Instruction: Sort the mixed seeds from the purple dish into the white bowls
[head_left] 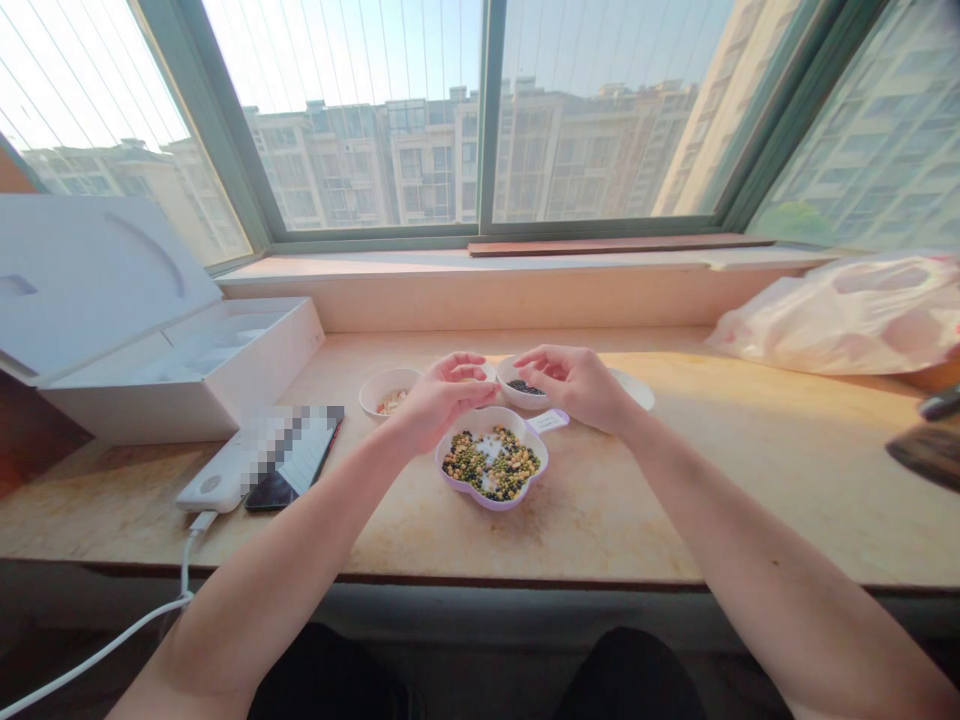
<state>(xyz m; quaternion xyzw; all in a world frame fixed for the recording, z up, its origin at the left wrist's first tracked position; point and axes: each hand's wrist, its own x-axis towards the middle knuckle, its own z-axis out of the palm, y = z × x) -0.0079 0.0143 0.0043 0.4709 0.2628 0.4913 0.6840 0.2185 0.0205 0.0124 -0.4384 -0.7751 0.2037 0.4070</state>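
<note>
Purple-edged bean dish (493, 503): far rim near fingers of left hand (442, 402)
Dark-bean bowl (523, 402): beneath fingers of right hand (576, 383)
Both hands' fingers: curled; cannot tell whether tips meet

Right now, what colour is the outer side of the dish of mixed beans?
Pale purple; the dish shows in the head view.

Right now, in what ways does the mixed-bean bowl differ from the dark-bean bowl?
The mixed-bean bowl has a lobed outline and a handle; the dark-bean bowl looks round, with no handle visible. The mixed-bean bowl shows yellow, green and black beans; the dark-bean bowl, only dark ones. The mixed-bean bowl stands nearer the front edge of the counter than the dark-bean bowl. Both are uncovered.
</note>
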